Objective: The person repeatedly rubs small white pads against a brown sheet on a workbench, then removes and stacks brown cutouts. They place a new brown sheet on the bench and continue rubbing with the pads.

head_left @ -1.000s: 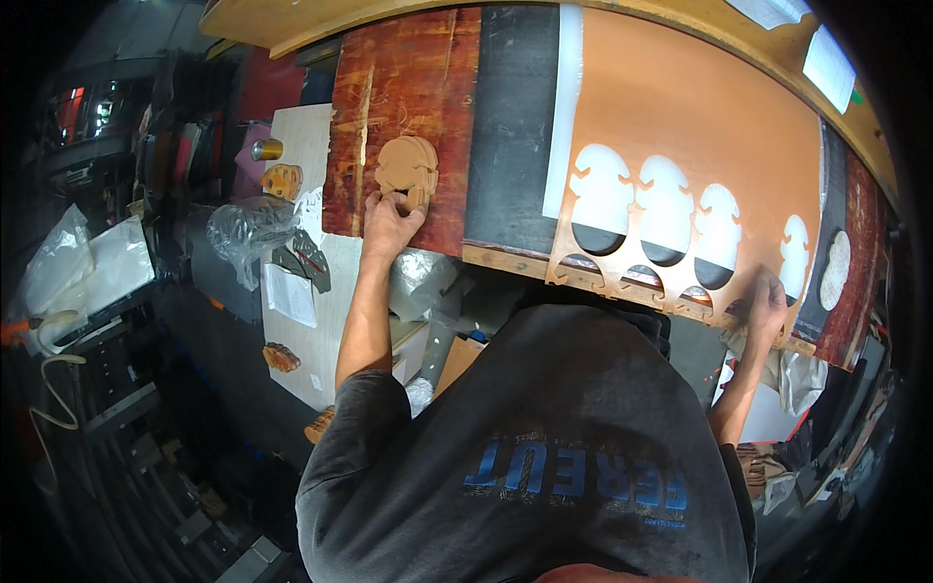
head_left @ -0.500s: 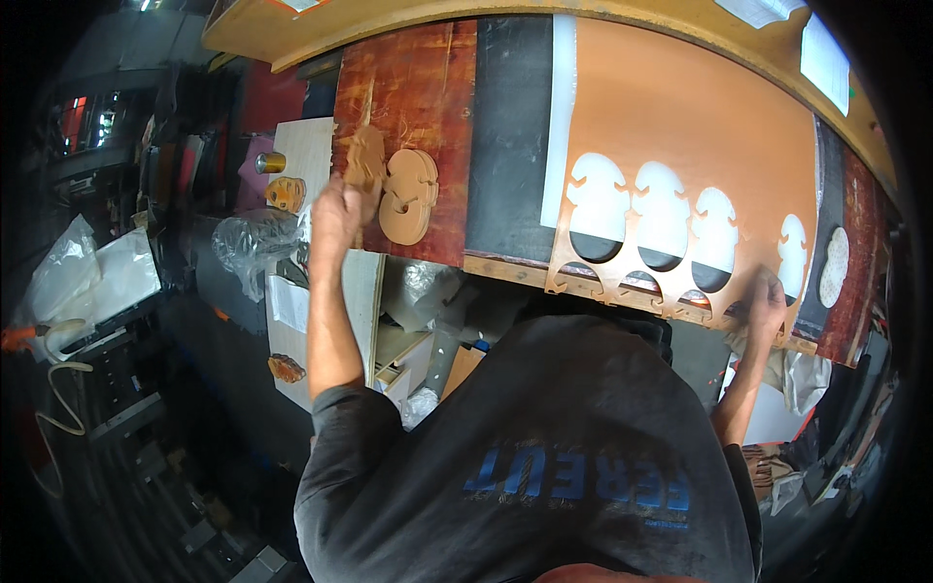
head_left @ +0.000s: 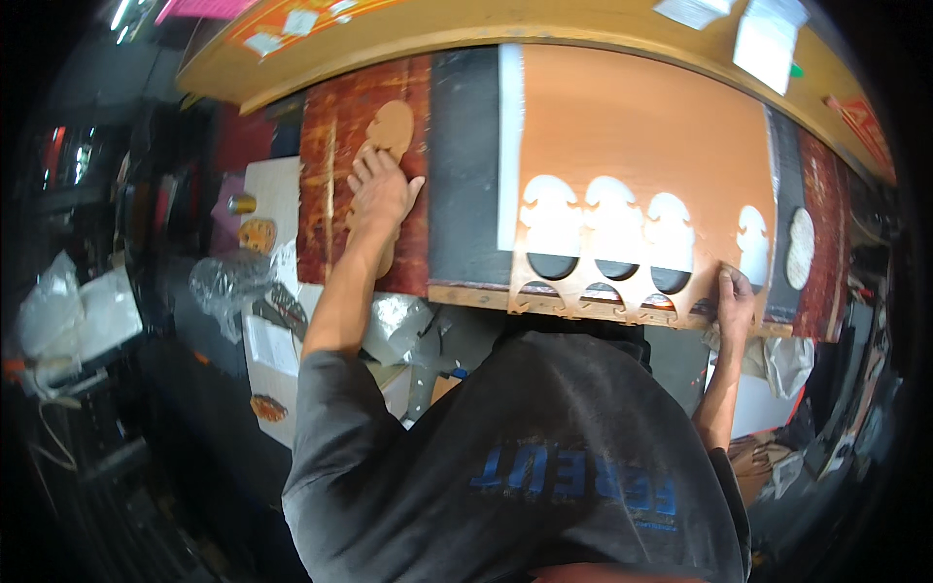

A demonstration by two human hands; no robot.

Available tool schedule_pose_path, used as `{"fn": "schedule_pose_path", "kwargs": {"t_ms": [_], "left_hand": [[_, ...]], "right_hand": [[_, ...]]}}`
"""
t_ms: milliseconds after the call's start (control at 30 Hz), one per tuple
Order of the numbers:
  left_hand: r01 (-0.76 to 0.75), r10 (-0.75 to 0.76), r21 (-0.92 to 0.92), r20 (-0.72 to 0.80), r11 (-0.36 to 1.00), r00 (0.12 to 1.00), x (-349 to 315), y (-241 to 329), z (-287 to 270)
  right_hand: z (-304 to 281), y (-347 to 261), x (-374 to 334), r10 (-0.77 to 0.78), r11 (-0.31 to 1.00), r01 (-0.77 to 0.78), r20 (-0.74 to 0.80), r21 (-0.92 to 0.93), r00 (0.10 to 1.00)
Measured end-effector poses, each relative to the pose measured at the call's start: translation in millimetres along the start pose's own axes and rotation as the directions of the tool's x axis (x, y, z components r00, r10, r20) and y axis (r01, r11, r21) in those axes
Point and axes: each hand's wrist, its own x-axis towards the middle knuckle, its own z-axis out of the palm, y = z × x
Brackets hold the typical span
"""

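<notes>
The cut-out sheet (head_left: 646,117) is lying on the tabletop (head_left: 468,175). A backing layer (head_left: 508,146) is running beneath the sheet and jutting out past its left edge. Well left of the sheet, cut pieces (head_left: 393,126) are resting under the left hand (head_left: 382,197); farther left of it, a side board (head_left: 277,185) is lying. The right hand (head_left: 736,296) is touching the sheet's near edge, toward its right corner. Just right of the sheet, a pad (head_left: 801,249) is resting. Behind the sheet, a ledge (head_left: 466,21) is stretching across.
</notes>
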Motion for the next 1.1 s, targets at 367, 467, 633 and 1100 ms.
{"fn": "schedule_pose_path", "kwargs": {"t_ms": [367, 467, 633, 1100], "left_hand": [[0.336, -0.022, -0.85, 0.359, 0.406, 0.933, -167.5, 117.8, 22.8], [0.431, 0.036, -0.845, 0.465, 0.318, 0.885, -178.6, 127.5, 38.0], [0.321, 0.096, -0.768, 0.442, 0.555, 0.892, -206.7, 121.0, 28.3], [0.325, -0.083, -0.831, 0.324, 0.452, 0.943, -213.0, 153.7, 31.3]], "right_hand": [[-84.2, 15.9, 13.8, 0.193, 0.966, -0.23, -0.256, -0.122, 0.947], [-97.6, 16.4, 19.6, 0.109, 0.97, -0.146, -0.189, -0.195, 0.976], [-141.4, 13.5, -0.5, 0.284, 0.954, -0.267, 0.131, -0.135, 0.95], [-130.6, 15.6, 53.2, 0.012, 0.998, -0.012, 0.009, -0.061, 1.0]]}}
